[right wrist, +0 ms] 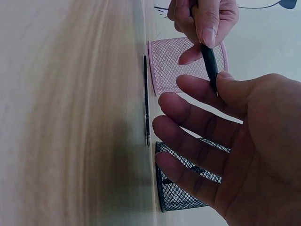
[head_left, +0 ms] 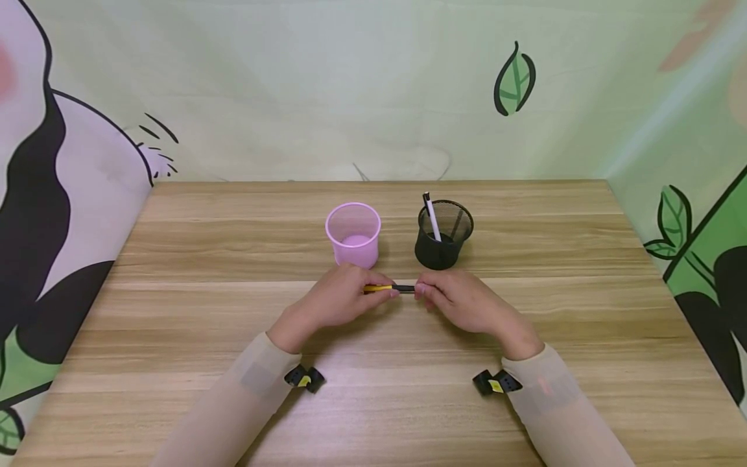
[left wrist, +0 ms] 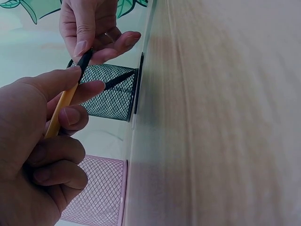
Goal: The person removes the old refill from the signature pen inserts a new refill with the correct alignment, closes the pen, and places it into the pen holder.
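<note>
My left hand (head_left: 341, 295) pinches a yellow and black pen (left wrist: 66, 101) between thumb and fingers, its yellow barrel running back into the palm. At the pen's dark end, the thumb and index finger of my right hand (right wrist: 211, 117) pinch the tip, while its other fingers stand loosely apart. Both hands meet over the table, just in front of two mesh cups. A thin dark rod with a pointed metal tip, like a pen refill (right wrist: 146, 103), lies on the wood beneath the hands. The head view mostly hides it.
Behind the left hand stands a pink mesh cup (head_left: 356, 256). A black mesh cup (head_left: 438, 255) to its right holds a white pen (head_left: 434, 220) with a black clip, leaning. The wooden table (head_left: 408, 402) reaches back to a printed cloth wall (head_left: 327, 97).
</note>
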A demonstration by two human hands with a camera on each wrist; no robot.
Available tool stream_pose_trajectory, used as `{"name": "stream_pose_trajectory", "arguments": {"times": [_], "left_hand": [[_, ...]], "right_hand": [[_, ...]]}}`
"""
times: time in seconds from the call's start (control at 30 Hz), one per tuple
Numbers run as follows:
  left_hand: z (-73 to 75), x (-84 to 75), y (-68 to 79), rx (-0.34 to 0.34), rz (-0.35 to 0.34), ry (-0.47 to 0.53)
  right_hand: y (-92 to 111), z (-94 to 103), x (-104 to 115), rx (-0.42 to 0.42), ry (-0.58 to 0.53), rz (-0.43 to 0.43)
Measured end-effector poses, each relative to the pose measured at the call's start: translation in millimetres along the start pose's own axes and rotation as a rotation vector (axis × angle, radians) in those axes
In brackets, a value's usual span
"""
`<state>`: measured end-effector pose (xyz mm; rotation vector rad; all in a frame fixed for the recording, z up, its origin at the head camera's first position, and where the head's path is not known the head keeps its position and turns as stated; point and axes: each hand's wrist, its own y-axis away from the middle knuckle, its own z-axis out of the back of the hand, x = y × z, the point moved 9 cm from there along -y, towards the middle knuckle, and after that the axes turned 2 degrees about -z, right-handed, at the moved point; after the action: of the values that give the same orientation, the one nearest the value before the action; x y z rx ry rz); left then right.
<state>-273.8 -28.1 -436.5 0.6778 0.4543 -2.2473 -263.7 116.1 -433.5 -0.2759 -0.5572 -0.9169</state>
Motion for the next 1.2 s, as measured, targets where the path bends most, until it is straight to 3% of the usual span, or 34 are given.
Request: {"name": "stream_pose_trajectory", "arguments": {"times": [0.33,1.2], "left_hand": [[0.3,0.3,1.7,0.008,0.013,0.004],[0.2,1.9,1.6,0.004,0.012,0.013]], "right_hand": [[0.2,0.5,-2.0,0.003,-0.027,-0.039],[0.8,2.7,0.8,-0.011,0.004,-0.002]]}}
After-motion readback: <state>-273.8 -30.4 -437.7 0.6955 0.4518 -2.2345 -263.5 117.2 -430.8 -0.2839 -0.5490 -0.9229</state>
